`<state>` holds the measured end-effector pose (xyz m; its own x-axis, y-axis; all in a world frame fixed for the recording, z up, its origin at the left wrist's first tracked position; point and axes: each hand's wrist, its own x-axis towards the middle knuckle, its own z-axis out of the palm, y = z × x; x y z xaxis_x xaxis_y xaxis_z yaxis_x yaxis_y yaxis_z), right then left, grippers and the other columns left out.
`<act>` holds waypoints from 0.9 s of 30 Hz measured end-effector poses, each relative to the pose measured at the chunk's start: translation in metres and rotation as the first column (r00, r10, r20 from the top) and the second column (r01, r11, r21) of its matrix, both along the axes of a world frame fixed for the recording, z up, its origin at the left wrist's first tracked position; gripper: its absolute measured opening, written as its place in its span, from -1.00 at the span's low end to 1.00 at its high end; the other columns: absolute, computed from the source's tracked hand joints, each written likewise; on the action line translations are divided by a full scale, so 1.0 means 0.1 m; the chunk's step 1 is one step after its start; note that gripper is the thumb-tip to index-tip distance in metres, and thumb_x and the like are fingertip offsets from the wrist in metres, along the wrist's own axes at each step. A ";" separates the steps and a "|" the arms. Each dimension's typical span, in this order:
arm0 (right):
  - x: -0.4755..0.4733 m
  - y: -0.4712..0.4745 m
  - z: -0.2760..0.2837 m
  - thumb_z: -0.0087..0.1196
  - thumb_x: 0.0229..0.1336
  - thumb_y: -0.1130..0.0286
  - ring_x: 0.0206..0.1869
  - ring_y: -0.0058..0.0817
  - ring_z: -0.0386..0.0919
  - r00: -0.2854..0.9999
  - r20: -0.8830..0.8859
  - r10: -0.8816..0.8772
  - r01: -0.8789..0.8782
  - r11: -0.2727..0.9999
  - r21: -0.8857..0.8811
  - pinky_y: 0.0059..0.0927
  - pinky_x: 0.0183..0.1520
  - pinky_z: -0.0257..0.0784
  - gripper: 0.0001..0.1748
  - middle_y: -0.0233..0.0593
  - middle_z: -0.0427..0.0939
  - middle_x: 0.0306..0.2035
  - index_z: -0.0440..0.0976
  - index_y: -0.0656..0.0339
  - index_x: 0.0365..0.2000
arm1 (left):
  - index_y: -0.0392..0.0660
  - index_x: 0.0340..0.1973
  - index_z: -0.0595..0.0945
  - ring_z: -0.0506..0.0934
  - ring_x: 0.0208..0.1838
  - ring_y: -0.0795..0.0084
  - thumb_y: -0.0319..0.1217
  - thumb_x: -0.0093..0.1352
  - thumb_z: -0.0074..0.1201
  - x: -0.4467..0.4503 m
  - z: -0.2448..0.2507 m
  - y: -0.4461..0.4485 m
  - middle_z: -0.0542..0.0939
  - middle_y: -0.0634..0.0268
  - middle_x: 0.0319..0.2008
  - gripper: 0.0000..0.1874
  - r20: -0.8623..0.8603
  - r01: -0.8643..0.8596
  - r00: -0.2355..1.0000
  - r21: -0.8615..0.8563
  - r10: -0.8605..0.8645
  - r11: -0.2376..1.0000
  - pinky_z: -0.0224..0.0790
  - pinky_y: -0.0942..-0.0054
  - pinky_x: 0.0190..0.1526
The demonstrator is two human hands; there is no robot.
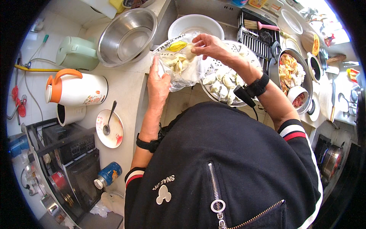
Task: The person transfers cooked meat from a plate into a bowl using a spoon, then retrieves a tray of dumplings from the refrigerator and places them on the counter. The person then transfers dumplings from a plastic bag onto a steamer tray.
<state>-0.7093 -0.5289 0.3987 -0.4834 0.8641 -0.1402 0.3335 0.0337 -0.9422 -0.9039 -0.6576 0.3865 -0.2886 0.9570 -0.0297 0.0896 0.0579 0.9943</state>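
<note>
A clear plastic bag [190,75] with printed writing and a yellow picture holds several dumplings [178,64]. My left hand [158,83] grips the bag's left edge, thumb on the near side. At the bag's upper right is my right hand [210,47], its fingers curled at the bag's rim; whether they pinch the plastic cannot be told. Below and right of that hand, a round perforated metal tray [251,57] bears more dumplings [228,81] in its near part, partly covered by my right forearm and the wrist strap.
A steel basin [127,37] stands left of the sink, with a white basin [196,24] at the sink. A pan of food [307,68] is at the right. On the left counter are a thermos jug [83,88], a green kettle [77,53] and a plate with a spoon [117,136].
</note>
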 end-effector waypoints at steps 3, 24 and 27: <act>0.18 0.10 -0.06 0.12 0.05 0.39 -0.33 -0.51 0.51 0.975 0.199 -0.098 0.035 0.953 0.300 -0.49 -0.31 0.46 -0.67 -0.23 0.55 -0.38 0.42 0.31 -0.15 | -0.22 0.27 0.14 0.39 -0.49 0.67 -0.68 0.17 -0.19 -0.03 0.00 0.02 0.44 0.16 0.04 -0.31 0.014 -0.023 1.000 0.004 0.023 1.000 0.28 0.68 -0.55; 0.86 0.12 -0.11 0.15 -0.08 0.35 -0.48 -0.27 0.52 0.765 0.614 -0.193 -0.141 0.881 0.452 -0.34 -0.42 0.39 -0.70 -0.07 0.51 -0.55 0.33 0.28 -0.36 | -0.20 0.28 0.11 0.36 -0.56 0.68 -0.67 0.16 -0.20 -0.06 -0.01 0.04 0.44 0.14 0.03 -0.28 0.063 0.008 0.998 -0.014 -0.007 1.000 0.27 0.67 -0.59; 0.50 0.08 0.07 0.17 0.00 0.33 -0.51 -0.61 0.46 0.953 0.302 -0.013 -0.027 0.991 0.128 -0.58 -0.48 0.35 -0.70 -0.31 0.49 -0.58 0.34 0.28 -0.33 | -0.20 0.28 0.10 0.36 -0.58 0.68 -0.67 0.17 -0.20 -0.04 -0.02 0.05 0.45 0.15 0.02 -0.29 0.038 0.014 0.999 -0.010 -0.014 1.000 0.26 0.67 -0.59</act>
<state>-0.6589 -0.5211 0.4058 -0.4418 0.8813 -0.1675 0.6006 0.1519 -0.7850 -0.9076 -0.6523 0.3841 -0.2736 0.9606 -0.0498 0.0526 0.0666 0.9964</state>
